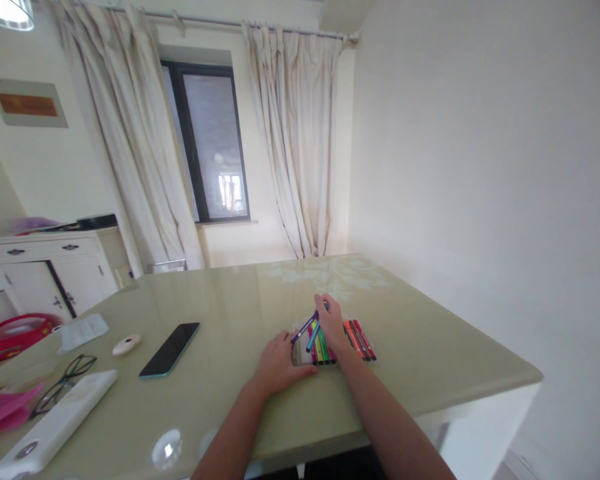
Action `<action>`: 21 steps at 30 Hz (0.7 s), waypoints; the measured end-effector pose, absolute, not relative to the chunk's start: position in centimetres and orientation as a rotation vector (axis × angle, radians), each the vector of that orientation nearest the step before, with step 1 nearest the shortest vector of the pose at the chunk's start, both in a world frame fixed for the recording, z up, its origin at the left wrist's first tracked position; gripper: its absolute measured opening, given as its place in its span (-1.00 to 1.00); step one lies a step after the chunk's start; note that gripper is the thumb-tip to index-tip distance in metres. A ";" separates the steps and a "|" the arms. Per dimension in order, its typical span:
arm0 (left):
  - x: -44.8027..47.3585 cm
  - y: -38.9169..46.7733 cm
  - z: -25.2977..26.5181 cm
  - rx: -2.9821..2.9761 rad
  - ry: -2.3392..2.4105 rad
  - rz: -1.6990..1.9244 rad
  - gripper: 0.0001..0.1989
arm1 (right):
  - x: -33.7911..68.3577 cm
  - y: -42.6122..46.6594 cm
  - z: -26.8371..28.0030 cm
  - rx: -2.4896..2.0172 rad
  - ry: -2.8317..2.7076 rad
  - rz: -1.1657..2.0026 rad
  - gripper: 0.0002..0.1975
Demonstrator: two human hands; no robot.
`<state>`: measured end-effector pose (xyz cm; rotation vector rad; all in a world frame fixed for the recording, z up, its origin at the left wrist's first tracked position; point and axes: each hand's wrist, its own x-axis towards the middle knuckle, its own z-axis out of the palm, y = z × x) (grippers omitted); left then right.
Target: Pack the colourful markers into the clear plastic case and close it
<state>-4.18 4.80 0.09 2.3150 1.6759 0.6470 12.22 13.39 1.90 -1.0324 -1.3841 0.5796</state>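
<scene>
My right hand [331,319] is closed on two felt-tip markers, a purple marker [305,328] and a blue marker [313,339], slanting down to the left. Under them lies a flat clear marker case [300,357] on the table. Yellow, green and pink markers [322,348] lie side by side in its left part. Orange and red markers [363,340] line its right part, while my right hand and forearm hide the middle. My left hand [276,363] grips the case's left end, thumb along the near edge and fingers at the left side.
Left on the glossy table [220,393] are a black phone [170,350], a white oval object [127,345], eyeglasses [65,383], a long white device [55,423] and a pink item [7,410]. A wall [480,200] stands right of the table.
</scene>
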 end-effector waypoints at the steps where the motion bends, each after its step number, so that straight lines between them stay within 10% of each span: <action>1: -4.1 4.7 0.2 2.324 1.684 0.647 -0.09 | 12.5 13.6 1.9 -1.061 -1.313 0.567 -0.57; 9: -4.3 4.8 -0.2 2.248 1.705 0.837 -0.06 | 12.7 13.4 1.3 -1.145 -1.271 0.496 -0.56; 16: -4.2 5.2 0.0 2.483 1.773 0.938 -0.56 | 9.4 11.2 1.8 -0.914 -1.585 0.690 -0.59; 21: -5.1 6.0 0.0 2.330 2.079 0.817 -0.58 | 10.7 12.3 1.1 -1.078 -1.480 0.692 -0.60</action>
